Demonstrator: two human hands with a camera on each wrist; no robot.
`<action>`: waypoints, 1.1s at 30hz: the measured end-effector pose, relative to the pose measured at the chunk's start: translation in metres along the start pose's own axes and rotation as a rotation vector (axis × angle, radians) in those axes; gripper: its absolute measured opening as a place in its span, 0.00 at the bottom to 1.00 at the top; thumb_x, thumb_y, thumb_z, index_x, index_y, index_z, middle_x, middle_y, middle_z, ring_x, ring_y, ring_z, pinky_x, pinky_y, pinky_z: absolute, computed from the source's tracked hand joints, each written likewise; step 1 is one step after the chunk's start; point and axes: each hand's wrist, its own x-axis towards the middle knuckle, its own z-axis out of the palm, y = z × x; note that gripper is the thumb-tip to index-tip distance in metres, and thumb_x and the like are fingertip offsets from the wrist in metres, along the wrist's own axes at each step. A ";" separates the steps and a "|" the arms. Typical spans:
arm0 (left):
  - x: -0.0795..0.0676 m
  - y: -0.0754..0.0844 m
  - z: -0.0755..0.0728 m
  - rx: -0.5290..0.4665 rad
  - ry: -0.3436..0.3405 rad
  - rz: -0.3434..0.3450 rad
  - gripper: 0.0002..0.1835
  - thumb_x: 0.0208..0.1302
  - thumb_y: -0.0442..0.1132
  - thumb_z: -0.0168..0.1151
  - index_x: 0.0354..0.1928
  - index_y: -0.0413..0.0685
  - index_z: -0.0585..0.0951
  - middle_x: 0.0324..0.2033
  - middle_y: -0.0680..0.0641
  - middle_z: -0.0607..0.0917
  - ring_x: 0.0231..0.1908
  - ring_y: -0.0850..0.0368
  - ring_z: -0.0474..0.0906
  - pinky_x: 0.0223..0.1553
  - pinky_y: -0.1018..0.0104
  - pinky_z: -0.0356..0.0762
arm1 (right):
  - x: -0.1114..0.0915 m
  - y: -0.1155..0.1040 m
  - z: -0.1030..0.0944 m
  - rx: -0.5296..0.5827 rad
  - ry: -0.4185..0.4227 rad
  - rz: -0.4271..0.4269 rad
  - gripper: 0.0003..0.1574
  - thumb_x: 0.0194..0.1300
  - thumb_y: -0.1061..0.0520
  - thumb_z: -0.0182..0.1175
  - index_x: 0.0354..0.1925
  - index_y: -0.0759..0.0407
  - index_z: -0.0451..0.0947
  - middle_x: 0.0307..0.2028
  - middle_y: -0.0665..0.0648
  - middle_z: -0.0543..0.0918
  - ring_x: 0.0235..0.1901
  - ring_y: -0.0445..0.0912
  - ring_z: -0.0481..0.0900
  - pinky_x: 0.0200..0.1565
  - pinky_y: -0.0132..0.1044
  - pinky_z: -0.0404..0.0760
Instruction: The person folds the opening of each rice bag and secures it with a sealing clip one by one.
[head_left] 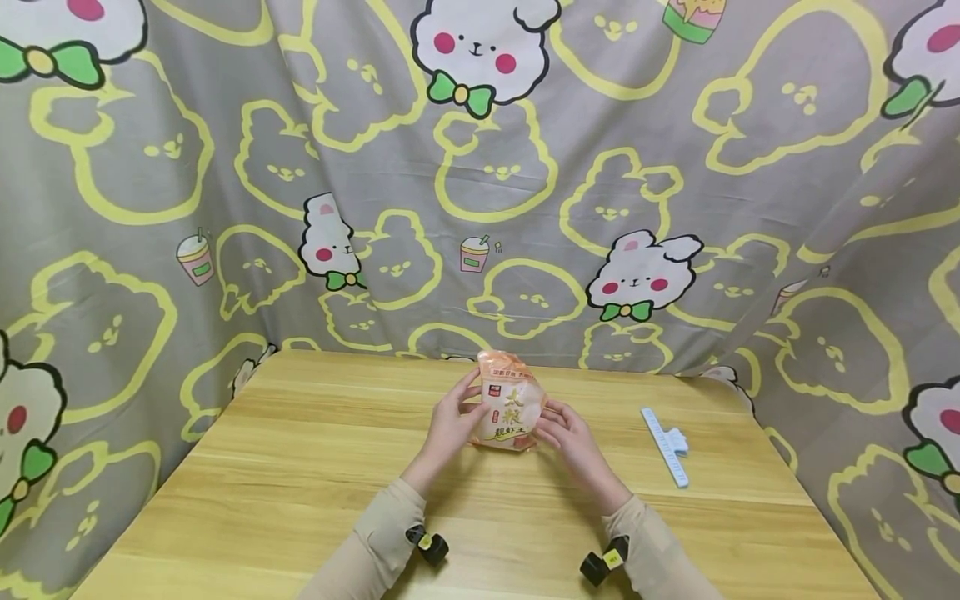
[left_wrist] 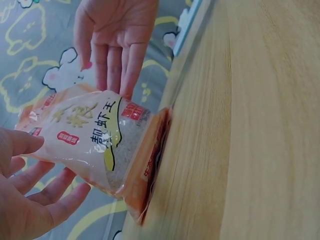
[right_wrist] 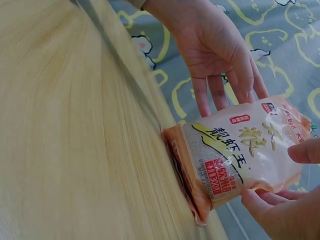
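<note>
A small orange and white bag of rice (head_left: 512, 406) stands upright on its bottom edge on the wooden table, its printed front toward me. My left hand (head_left: 450, 423) holds its left side, thumb on the front and fingers partly behind. From the other side my right hand (head_left: 572, 437) holds the right edge between thumb and fingers. In the left wrist view, grains show through a clear window of the rice bag (left_wrist: 125, 145) near the bottom. The right wrist view shows the bottom seam of the rice bag (right_wrist: 250, 145) touching the tabletop.
A light blue sealing clip (head_left: 667, 447) lies on the table (head_left: 300, 467), right of my right hand. Behind and at both sides hangs a grey curtain (head_left: 420, 183) with cartoon prints, close to the table's edges. Black wrist cameras are strapped over both sleeves.
</note>
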 end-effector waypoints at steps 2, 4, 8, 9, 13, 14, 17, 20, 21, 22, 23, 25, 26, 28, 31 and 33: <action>0.000 0.000 0.000 -0.012 -0.003 -0.002 0.34 0.62 0.32 0.65 0.70 0.45 0.67 0.53 0.33 0.82 0.42 0.39 0.85 0.47 0.54 0.84 | 0.000 0.000 -0.001 -0.003 -0.004 -0.007 0.34 0.69 0.66 0.50 0.68 0.77 0.53 0.64 0.78 0.65 0.57 0.49 0.76 0.65 0.47 0.72; 0.000 0.001 0.000 -0.024 -0.002 -0.013 0.33 0.62 0.32 0.64 0.70 0.45 0.67 0.53 0.33 0.82 0.43 0.39 0.85 0.47 0.53 0.84 | 0.001 0.001 -0.002 0.000 -0.003 -0.003 0.33 0.69 0.66 0.50 0.68 0.76 0.54 0.64 0.78 0.65 0.55 0.47 0.76 0.65 0.46 0.72; 0.000 0.003 0.000 -0.032 0.003 -0.015 0.32 0.62 0.30 0.64 0.69 0.42 0.67 0.53 0.32 0.82 0.43 0.37 0.85 0.47 0.52 0.84 | 0.002 0.002 -0.003 -0.016 -0.003 -0.009 0.33 0.69 0.66 0.50 0.69 0.75 0.54 0.65 0.77 0.65 0.57 0.49 0.75 0.65 0.45 0.72; -0.001 0.005 0.000 -0.029 0.003 -0.020 0.32 0.62 0.29 0.63 0.69 0.41 0.67 0.54 0.31 0.81 0.43 0.36 0.85 0.47 0.51 0.83 | 0.002 0.002 -0.003 -0.020 0.000 -0.008 0.33 0.69 0.65 0.50 0.69 0.74 0.55 0.65 0.76 0.65 0.58 0.50 0.74 0.65 0.45 0.72; -0.007 0.027 -0.004 -0.008 -0.006 -0.018 0.31 0.62 0.26 0.62 0.67 0.36 0.67 0.53 0.29 0.81 0.43 0.33 0.84 0.47 0.49 0.83 | 0.002 0.001 -0.004 -0.049 -0.002 -0.019 0.33 0.70 0.64 0.50 0.69 0.73 0.54 0.66 0.75 0.65 0.63 0.57 0.70 0.65 0.42 0.73; -0.007 0.027 -0.004 -0.003 -0.008 -0.018 0.31 0.62 0.26 0.62 0.67 0.36 0.68 0.53 0.30 0.81 0.43 0.34 0.84 0.47 0.50 0.83 | 0.002 0.001 -0.004 -0.055 0.001 -0.019 0.33 0.71 0.64 0.50 0.69 0.73 0.55 0.66 0.75 0.65 0.63 0.58 0.69 0.64 0.40 0.74; -0.006 0.020 -0.004 -0.004 -0.004 -0.007 0.30 0.62 0.29 0.63 0.67 0.40 0.69 0.53 0.32 0.82 0.43 0.36 0.85 0.46 0.52 0.84 | 0.002 0.001 -0.005 -0.063 0.002 -0.027 0.33 0.71 0.64 0.50 0.69 0.72 0.55 0.66 0.74 0.66 0.65 0.60 0.68 0.65 0.42 0.73; 0.000 0.003 -0.002 -0.013 0.004 -0.019 0.31 0.62 0.32 0.64 0.68 0.47 0.70 0.54 0.35 0.82 0.43 0.40 0.85 0.46 0.54 0.84 | 0.003 0.002 -0.005 -0.062 0.002 -0.037 0.33 0.71 0.64 0.50 0.69 0.72 0.55 0.66 0.74 0.66 0.66 0.61 0.66 0.67 0.49 0.69; 0.000 0.003 -0.002 -0.015 0.005 -0.024 0.31 0.62 0.31 0.64 0.68 0.48 0.70 0.54 0.35 0.83 0.43 0.40 0.85 0.46 0.54 0.84 | 0.003 0.002 -0.005 -0.068 -0.001 -0.044 0.32 0.71 0.64 0.49 0.69 0.72 0.55 0.66 0.74 0.65 0.66 0.62 0.65 0.68 0.52 0.67; 0.000 0.004 -0.002 -0.016 0.007 -0.030 0.31 0.62 0.31 0.64 0.68 0.48 0.70 0.54 0.36 0.83 0.43 0.40 0.85 0.46 0.54 0.84 | 0.003 0.002 -0.005 -0.071 -0.003 -0.048 0.32 0.71 0.64 0.49 0.69 0.72 0.55 0.66 0.74 0.65 0.66 0.63 0.65 0.68 0.53 0.67; 0.000 0.004 -0.002 -0.013 0.006 -0.027 0.31 0.62 0.31 0.64 0.67 0.48 0.70 0.54 0.35 0.83 0.43 0.40 0.85 0.46 0.54 0.84 | 0.003 0.001 -0.005 -0.079 -0.006 -0.056 0.32 0.72 0.64 0.49 0.69 0.73 0.55 0.66 0.74 0.65 0.66 0.63 0.65 0.68 0.54 0.66; 0.000 0.005 -0.003 -0.011 0.008 -0.033 0.31 0.61 0.31 0.64 0.67 0.48 0.70 0.53 0.36 0.83 0.43 0.40 0.85 0.46 0.54 0.84 | 0.002 0.001 -0.006 -0.093 -0.006 -0.067 0.32 0.72 0.63 0.50 0.69 0.73 0.55 0.66 0.74 0.65 0.66 0.63 0.65 0.68 0.55 0.66; 0.000 0.005 -0.003 -0.012 0.008 -0.033 0.31 0.61 0.31 0.64 0.67 0.48 0.70 0.53 0.36 0.83 0.43 0.40 0.85 0.46 0.54 0.84 | 0.002 0.000 -0.006 -0.097 -0.004 -0.071 0.31 0.72 0.63 0.50 0.69 0.73 0.56 0.66 0.74 0.65 0.66 0.63 0.66 0.68 0.54 0.67; 0.000 0.004 -0.003 -0.015 0.008 -0.027 0.31 0.61 0.31 0.64 0.67 0.48 0.70 0.53 0.36 0.83 0.44 0.39 0.85 0.46 0.53 0.84 | 0.002 0.000 -0.006 -0.104 0.001 -0.077 0.31 0.72 0.63 0.50 0.69 0.72 0.57 0.66 0.73 0.66 0.66 0.63 0.66 0.67 0.53 0.68; 0.001 0.004 -0.003 -0.028 0.010 -0.021 0.31 0.62 0.30 0.64 0.68 0.48 0.70 0.53 0.35 0.83 0.45 0.38 0.84 0.47 0.54 0.84 | 0.003 0.000 -0.006 -0.114 0.002 -0.091 0.30 0.72 0.64 0.48 0.68 0.73 0.57 0.67 0.74 0.65 0.66 0.63 0.65 0.66 0.48 0.70; 0.000 0.003 -0.004 -0.029 0.012 -0.009 0.31 0.62 0.30 0.64 0.68 0.47 0.70 0.54 0.35 0.82 0.45 0.37 0.84 0.46 0.54 0.84 | 0.003 0.000 -0.007 -0.119 0.005 -0.091 0.29 0.73 0.64 0.47 0.68 0.72 0.57 0.67 0.74 0.65 0.66 0.63 0.65 0.65 0.44 0.71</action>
